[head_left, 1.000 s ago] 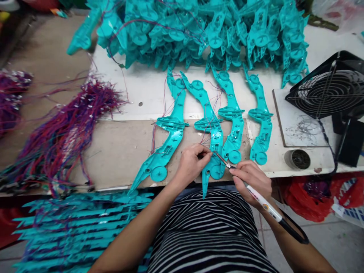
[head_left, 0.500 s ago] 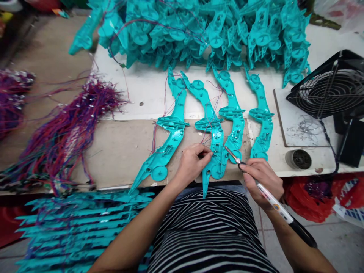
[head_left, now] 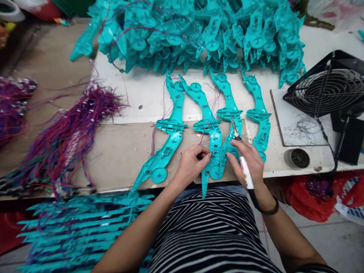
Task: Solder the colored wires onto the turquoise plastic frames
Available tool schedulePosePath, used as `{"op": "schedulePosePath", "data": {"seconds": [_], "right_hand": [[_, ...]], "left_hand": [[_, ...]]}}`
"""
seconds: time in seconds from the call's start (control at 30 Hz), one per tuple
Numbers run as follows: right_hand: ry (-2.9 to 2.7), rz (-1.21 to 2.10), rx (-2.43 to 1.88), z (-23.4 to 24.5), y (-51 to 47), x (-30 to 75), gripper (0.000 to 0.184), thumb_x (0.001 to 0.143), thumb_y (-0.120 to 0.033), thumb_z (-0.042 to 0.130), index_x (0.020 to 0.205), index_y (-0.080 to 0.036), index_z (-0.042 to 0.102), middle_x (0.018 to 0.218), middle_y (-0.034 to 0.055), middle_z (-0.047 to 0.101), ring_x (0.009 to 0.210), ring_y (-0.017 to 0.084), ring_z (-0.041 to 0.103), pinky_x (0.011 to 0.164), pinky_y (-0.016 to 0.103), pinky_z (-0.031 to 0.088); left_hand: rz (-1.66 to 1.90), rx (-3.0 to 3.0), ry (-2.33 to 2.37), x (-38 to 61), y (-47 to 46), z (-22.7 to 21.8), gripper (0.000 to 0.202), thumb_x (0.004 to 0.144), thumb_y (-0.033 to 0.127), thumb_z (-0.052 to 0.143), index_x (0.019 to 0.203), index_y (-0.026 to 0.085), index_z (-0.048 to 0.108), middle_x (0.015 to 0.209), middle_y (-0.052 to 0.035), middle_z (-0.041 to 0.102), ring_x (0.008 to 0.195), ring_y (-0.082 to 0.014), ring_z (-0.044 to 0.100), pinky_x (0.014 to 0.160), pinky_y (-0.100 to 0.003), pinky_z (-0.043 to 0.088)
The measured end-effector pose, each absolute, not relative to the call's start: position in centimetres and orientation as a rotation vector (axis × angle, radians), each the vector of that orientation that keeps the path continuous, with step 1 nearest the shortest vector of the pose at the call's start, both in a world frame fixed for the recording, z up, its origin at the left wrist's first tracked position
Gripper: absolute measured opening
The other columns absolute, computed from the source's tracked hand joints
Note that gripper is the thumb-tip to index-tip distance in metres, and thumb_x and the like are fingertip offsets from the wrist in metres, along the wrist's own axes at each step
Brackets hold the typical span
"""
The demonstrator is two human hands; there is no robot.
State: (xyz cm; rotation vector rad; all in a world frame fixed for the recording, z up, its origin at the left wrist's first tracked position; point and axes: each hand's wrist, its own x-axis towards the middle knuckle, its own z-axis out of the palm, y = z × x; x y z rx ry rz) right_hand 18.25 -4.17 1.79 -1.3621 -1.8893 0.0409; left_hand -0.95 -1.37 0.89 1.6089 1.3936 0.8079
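- Seeing wire bundle (head_left: 71, 127) near surface's front left corner.
- Noting left hand (head_left: 194, 159) at second teal part (head_left: 203, 127), straddling front edge; fingertips pressed together, cannot tell on what.
- Finding right hand (head_left: 253, 161) gripping soldering iron (head_left: 246, 170), thumb spread, near third teal part (head_left: 229, 113).

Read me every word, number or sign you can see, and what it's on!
None can be read for sure.
White-handled tool in the right hand: coloured marks, too small to read.
Red plastic bag, lower right: pale marks, too blurred to read.
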Motion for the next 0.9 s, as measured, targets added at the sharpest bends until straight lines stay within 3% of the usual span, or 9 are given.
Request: {"op": "schedulePosePath", "data": {"seconds": [0.17,0.27,0.37,0.47,0.6,0.7,0.9], "right_hand": [[-2.016,0.106,-1.458,0.9,-3.2,17.5,0.038,0.093,-0.024,0.059,0.131,-0.022,0.058,0.117,0.0069,0.072,0.123,0.026,0.057,0.101,0.044,0.052],[-2.029,0.122,-1.483,0.9,-3.1,18.1,0.036,0.093,-0.019,0.056,0.129,-0.021,0.059,0.115,0.0076,0.072,0.119,0.027,0.058,0.099,0.045,0.052],[-2.028,0.114,-1.486,1.2,-3.2,19.0,0.036,0.091,-0.019,0.058,0.127,-0.020,0.060,0.109,0.0082,0.073,0.111,0.027,0.061,0.095,0.045,0.054],[-1.976,0.063,-1.524,1.4,-3.0,19.8,0.037,0.091,-0.023,0.060,0.127,-0.022,0.059,0.111,0.0089,0.072,0.109,0.028,0.062,0.094,0.046,0.054],[-1.902,0.013,-1.552,0.9,-2.0,20.4,0.040,0.090,-0.025,0.061,0.129,-0.021,0.058,0.120,0.0103,0.069,0.115,0.028,0.062,0.098,0.047,0.053],[-1.922,0.067,-1.532,0.3,-1.1,20.9,0.043,0.089,-0.024,0.061,0.132,-0.021,0.056,0.124,0.0109,0.067,0.116,0.028,0.062,0.098,0.047,0.054],[-1.962,0.078,-1.439,-0.4,-0.7,21.9,0.043,0.092,-0.018,0.053,0.135,-0.019,0.054,0.125,0.0121,0.067,0.117,0.026,0.063,0.096,0.045,0.056]], "left_hand": [[0.782,1.625,1.401,-0.9,-1.4,0.8,0.008,0.078,0.017,0.060,0.074,0.018,0.067,0.072,-0.0019,0.068,0.070,-0.0151,0.062,0.065,-0.027,0.048],[0.785,1.651,1.389,-1.2,-1.6,0.7,0.009,0.079,0.016,0.058,0.074,0.018,0.066,0.073,-0.0019,0.067,0.072,-0.0160,0.063,0.068,-0.028,0.049],[0.921,1.771,1.527,-1.4,-1.7,0.9,0.007,0.082,0.023,0.062,0.087,0.019,0.067,0.090,-0.0058,0.068,0.091,-0.0214,0.063,0.083,-0.035,0.051],[0.936,1.876,1.768,-0.6,-1.2,1.4,0.034,0.083,0.035,0.069,0.112,0.018,0.063,0.111,-0.0121,0.065,0.108,-0.0292,0.058,0.096,-0.045,0.046],[0.562,1.969,1.878,2.4,0.0,1.9,0.070,0.079,0.047,0.073,0.135,0.010,0.051,0.116,-0.0207,0.063,0.110,-0.0396,0.057,0.094,-0.055,0.045],[0.462,1.984,1.852,4.1,0.4,2.0,0.069,0.081,0.037,0.070,0.139,0.008,0.047,0.113,-0.0215,0.062,0.110,-0.0399,0.058,0.094,-0.054,0.046],[0.671,1.906,1.714,0.2,-1.3,4.1,0.061,0.080,0.023,0.063,0.138,0.011,0.049,0.115,-0.0176,0.061,0.107,-0.0335,0.063,0.091,-0.046,0.053]]}}
